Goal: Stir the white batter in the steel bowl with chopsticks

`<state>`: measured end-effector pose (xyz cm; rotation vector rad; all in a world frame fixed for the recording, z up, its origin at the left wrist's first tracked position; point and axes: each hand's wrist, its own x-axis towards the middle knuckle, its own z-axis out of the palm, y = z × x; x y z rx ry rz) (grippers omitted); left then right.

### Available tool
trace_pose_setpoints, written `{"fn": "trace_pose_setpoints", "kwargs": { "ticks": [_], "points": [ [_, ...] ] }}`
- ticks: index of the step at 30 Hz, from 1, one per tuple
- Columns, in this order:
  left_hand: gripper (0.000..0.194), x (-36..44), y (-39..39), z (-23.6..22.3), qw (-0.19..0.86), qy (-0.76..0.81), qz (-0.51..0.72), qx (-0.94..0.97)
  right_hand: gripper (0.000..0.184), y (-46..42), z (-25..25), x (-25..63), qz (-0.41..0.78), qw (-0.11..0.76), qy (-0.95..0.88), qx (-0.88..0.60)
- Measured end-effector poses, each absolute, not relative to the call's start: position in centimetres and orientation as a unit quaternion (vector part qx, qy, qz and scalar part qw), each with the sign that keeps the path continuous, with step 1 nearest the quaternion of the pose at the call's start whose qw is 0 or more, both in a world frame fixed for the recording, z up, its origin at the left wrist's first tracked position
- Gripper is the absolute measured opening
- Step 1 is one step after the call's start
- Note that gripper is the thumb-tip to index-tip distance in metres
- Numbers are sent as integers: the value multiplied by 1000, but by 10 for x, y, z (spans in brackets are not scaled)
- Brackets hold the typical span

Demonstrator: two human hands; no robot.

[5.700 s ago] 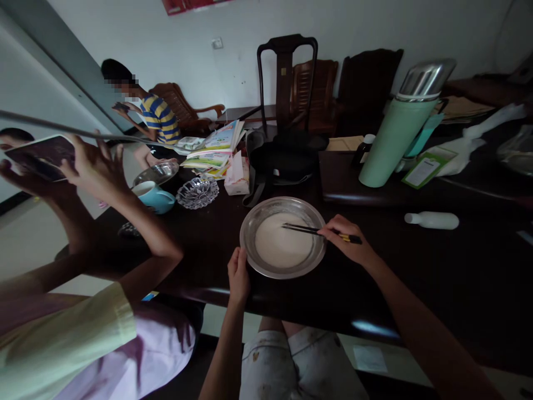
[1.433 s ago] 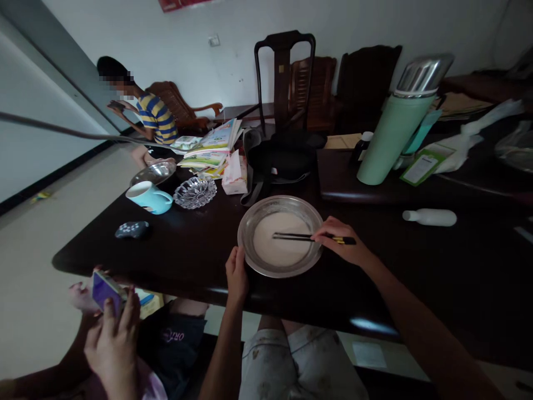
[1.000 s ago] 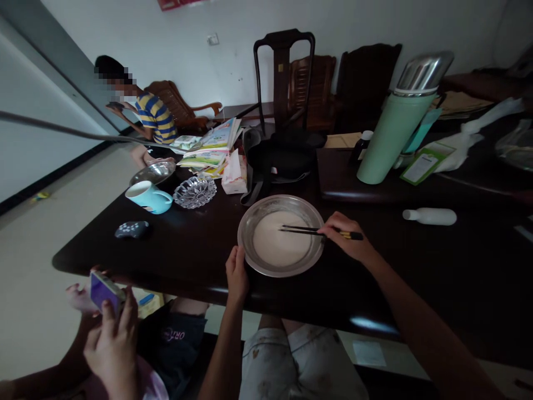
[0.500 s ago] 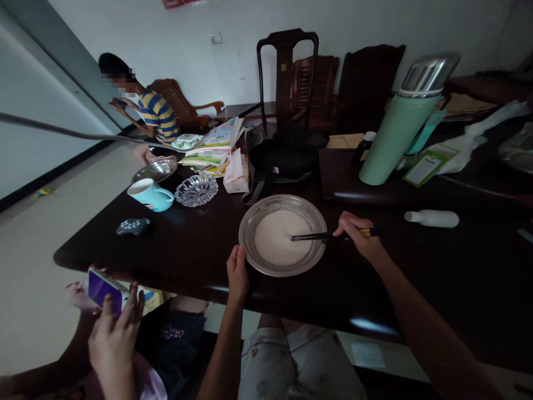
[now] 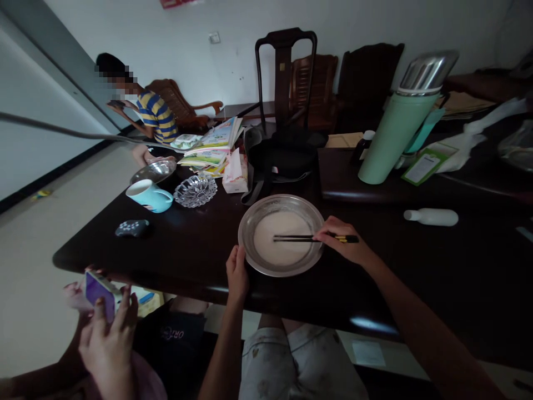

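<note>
In the head view, a metal bowl (image 5: 249, 225) sits at the centre of the frame, filled partway with a pale, creamy liquid (image 5: 277, 253). The left hand (image 5: 237, 273) is clamped on the bowl's lower-left rim; the right hand (image 5: 342, 240), apart from it at the bowl's right side, grips dark chopsticks (image 5: 293, 239), whose tips reach the liquid. At centre left stand a light blue mug (image 5: 145, 195), its contents too dim to tell, a clear glass dish (image 5: 195, 192) just beside it, and a metal basin (image 5: 156, 171) behind. A green flask (image 5: 393, 133) with a silver cap stands at upper right; a white bottle (image 5: 435, 217) lies on its side below. Pink lettering beginning "OR" shows on dark cloth (image 5: 179, 347) at lower left; the print on the green box (image 5: 427, 166) is too small to read. The bowl rests near the front edge of the dark table (image 5: 183, 250), well apart from mug and bottle.
</note>
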<state>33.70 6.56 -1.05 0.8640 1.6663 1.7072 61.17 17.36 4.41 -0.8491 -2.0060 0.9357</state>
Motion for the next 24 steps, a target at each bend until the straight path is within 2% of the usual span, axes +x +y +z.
{"fn": "trace_pose_setpoints", "kwargs": {
  "ticks": [2, 6, 10, 12, 17, 21, 24],
  "points": [
    [44, 337, 66, -11, 293, 631, 641, 325, 27, 174, 45, 611, 339, 398, -777, -351],
    [45, 337, 67, -12, 301, 627, 641, 324, 46, 175, 46, 617, 380, 435, -725, -374],
    [45, 338, 66, -10, 303, 626, 645, 317, 31, 173, 45, 613, 381, 377, -779, -326],
    [45, 339, 66, -8, 298, 628, 644, 319, 26, 174, 45, 612, 348, 385, -784, -339],
    [46, 340, 67, -6, 303, 633, 638, 318, 42, 175, 42, 616, 386, 410, -752, -342],
    [45, 339, 66, -8, 302, 629, 640, 322, 26, 173, 42, 612, 368, 374, -786, -326],
    [45, 338, 66, -8, 302, 625, 642, 325, 32, 174, 43, 613, 341, 420, -756, -370]
  ]
}}
